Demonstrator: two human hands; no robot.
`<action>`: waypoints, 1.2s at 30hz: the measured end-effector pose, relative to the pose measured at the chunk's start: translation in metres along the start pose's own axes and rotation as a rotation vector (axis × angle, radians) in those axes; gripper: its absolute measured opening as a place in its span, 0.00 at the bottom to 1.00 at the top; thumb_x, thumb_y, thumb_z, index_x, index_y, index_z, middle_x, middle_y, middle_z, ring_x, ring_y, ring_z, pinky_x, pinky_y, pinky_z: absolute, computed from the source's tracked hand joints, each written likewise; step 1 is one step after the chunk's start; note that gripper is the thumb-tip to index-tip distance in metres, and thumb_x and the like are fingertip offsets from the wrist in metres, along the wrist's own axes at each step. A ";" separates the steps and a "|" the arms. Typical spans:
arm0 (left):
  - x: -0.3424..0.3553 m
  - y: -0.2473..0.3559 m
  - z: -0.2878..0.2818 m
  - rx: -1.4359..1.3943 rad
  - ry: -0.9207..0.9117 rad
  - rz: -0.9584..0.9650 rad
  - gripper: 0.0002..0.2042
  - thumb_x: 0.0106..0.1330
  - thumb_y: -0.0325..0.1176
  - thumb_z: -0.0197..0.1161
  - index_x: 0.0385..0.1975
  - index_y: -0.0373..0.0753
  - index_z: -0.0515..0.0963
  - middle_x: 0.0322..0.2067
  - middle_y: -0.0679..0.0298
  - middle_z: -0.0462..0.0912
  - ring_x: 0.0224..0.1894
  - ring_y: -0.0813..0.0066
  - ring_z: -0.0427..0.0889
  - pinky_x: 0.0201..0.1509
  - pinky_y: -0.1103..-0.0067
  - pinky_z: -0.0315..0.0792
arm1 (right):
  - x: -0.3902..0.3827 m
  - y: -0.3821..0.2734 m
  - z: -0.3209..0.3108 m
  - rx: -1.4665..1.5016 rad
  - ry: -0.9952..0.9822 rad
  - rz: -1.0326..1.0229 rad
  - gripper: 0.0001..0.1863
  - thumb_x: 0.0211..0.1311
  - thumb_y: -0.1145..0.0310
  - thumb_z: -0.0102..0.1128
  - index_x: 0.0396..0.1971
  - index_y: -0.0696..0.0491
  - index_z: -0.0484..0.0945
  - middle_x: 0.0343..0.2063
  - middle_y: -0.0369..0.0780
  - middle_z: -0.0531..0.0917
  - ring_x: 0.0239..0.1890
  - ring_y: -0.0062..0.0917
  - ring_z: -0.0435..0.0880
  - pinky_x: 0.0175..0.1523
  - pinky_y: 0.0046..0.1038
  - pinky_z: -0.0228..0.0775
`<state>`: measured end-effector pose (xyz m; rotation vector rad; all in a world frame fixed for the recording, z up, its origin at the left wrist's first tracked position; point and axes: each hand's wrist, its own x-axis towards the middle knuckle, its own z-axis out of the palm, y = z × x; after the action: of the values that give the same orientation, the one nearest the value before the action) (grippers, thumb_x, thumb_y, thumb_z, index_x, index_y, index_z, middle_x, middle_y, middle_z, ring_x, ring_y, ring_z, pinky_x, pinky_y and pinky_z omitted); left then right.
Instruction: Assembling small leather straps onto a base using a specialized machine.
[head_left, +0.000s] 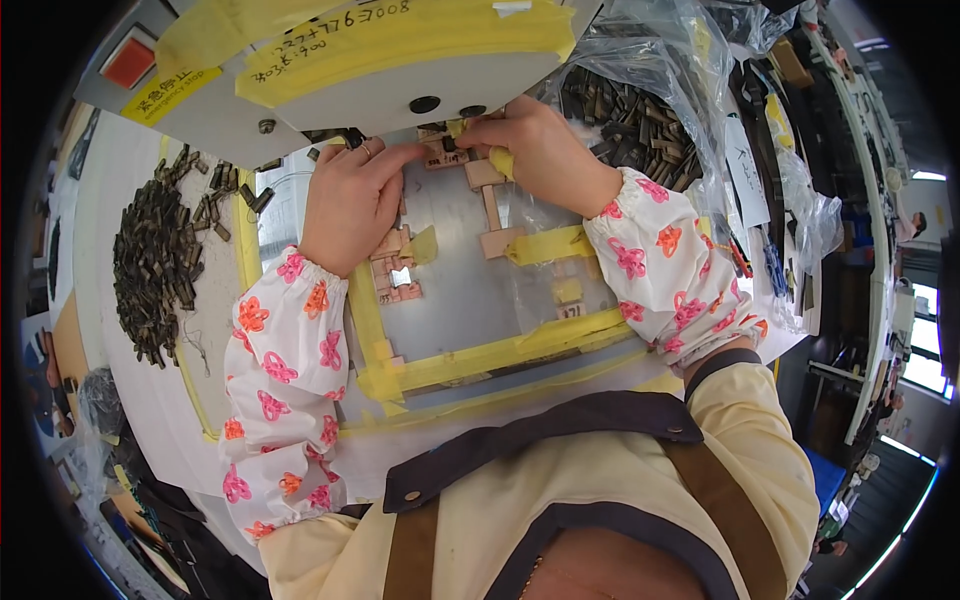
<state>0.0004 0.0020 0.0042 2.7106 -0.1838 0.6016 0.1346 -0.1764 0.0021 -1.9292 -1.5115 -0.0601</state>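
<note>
Under the edge of the grey machine head (330,80), both my hands meet at a small dark fabric-like piece (449,144) lying on a pinkish block. My left hand (350,200), with a ring on one finger, lies low with its index finger stretched towards that piece. From the other side my right hand (545,155) reaches in, its fingertips pinched together at the piece's edge. Part of the piece is hidden by the fingers. More pinkish blocks (400,275) and yellow tape strips (550,246) sit on the grey metal plate (450,310) below my hands.
A heap of small dark pieces (160,255) covers the white table at left. Another dark heap (640,125) lies in clear plastic at right. A red button (129,63) is on the machine. Yellow tape (500,355) borders the plate. Blue-handled tools (774,265) rest far right.
</note>
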 end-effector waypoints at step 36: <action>0.002 -0.005 0.001 0.265 -0.031 0.059 0.18 0.53 0.24 0.53 0.42 0.52 0.77 0.23 0.68 0.74 0.29 0.69 0.75 0.37 0.73 0.63 | 0.007 0.006 0.001 -0.427 -0.031 -0.177 0.11 0.43 0.73 0.55 0.27 0.44 0.83 0.30 0.30 0.80 0.37 0.23 0.78 0.43 0.27 0.62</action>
<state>0.0037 0.0067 0.0029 2.9803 -0.2061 0.6414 0.1416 -0.1704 0.0017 -2.1176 -1.7986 -0.4667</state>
